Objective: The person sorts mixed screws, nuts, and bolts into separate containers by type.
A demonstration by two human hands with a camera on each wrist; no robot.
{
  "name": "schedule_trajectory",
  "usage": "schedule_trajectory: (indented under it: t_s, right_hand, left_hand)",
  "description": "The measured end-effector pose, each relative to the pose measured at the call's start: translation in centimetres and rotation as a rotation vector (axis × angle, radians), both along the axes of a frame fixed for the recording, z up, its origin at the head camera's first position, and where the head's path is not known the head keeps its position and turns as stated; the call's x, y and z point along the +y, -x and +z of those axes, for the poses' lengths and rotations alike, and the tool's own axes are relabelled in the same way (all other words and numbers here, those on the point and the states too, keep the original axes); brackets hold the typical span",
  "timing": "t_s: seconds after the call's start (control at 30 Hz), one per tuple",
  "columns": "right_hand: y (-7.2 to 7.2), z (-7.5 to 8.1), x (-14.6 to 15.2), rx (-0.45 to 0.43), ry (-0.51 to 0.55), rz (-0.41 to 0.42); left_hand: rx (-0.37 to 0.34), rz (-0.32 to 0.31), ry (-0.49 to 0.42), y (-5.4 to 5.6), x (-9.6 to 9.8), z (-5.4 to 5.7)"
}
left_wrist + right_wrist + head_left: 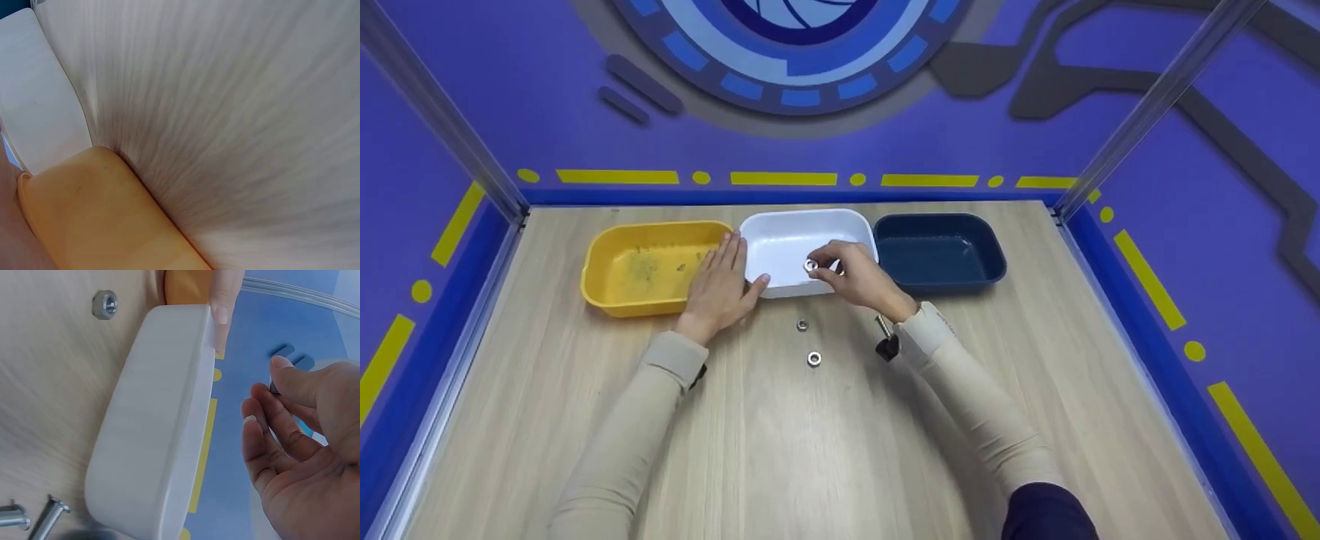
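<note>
Over the white bin (791, 290), my right hand (861, 279) pinches a metal nut (810, 265) between thumb and fingertips. From the right wrist view, only a thin edge of that nut shows under the thumb. My left hand (720, 289) lies with fingers extended across the adjoining rims of the yellow bin (634, 308) and the white bin, its thumb on the white bin's near rim. Two more nuts, one nearer the bin (802, 325) and one closer to me (814, 359), sit on the table.
To the right stands a dark blue bin (952, 288), side by side with the others. Bolts (48, 517) lie on the wooden table (780, 450) near my right wrist, partly hidden by it in the head view. Purple panels (840, 154) enclose the back and sides.
</note>
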State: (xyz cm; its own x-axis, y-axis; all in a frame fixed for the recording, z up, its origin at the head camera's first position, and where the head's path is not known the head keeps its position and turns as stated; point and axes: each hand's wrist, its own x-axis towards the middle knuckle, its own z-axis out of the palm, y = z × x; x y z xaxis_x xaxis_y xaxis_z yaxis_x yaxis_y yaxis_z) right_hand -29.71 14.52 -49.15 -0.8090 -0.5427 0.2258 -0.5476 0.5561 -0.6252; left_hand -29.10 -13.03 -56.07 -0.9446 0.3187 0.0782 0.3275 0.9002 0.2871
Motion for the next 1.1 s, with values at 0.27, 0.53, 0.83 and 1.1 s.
schedule_trajectory:
  t_s: [0.27,0.53,0.83,1.1]
  right_hand:
    - [0.8,0.7,-0.9,0.005,0.01,-0.016]
    - [2.0,1.0,-1.9,-0.002,0.038,-0.022]
    - [3.7,1.2,-3.0,-0.003,0.021,-0.053]
    - [5.4,1.3,-4.3,-0.001,0.017,-0.067]
  left_hand:
    - [0.028,0.005,-0.012,0.1,0.1,-0.3]
    - [0.032,0.008,-0.009,0.0,0.3,-0.3]
    - [0.014,0.009,-0.002,0.0,0.3,-0.2]
    - [0.019,0.015,0.005,0.2,0.2,-0.2]
